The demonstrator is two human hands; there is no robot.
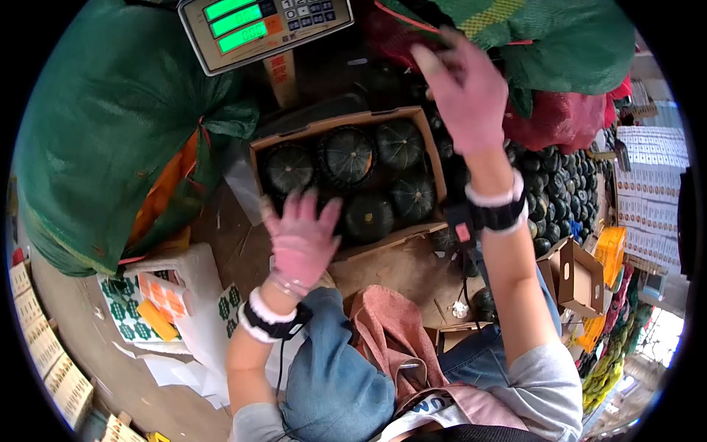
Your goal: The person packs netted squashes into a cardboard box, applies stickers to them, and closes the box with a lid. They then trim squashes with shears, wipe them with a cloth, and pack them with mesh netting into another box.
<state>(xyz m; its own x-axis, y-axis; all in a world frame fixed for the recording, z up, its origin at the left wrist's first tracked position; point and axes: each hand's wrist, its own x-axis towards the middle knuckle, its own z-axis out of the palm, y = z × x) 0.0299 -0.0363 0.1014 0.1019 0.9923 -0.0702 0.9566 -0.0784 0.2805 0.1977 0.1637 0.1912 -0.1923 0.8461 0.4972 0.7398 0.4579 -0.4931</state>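
My left hand, in a pink glove, is spread open over the near left corner of a cardboard box. Several dark green pumpkins sit inside the box. One pumpkin has a dark netted sleeve around it and a small orange patch. A yellowish mark shows on a pumpkin close to the near edge. Beyond the box's far right corner, my right hand, also gloved in pink, is raised near mesh sacks. Its fingers are bent, apart and slightly blurred, with nothing visible in them.
A digital scale with green displays stands at the back. A big green mesh sack fills the left; another green sack lies back right. Many loose pumpkins cover the right-hand floor. A sticker roll rests on the white block at left.
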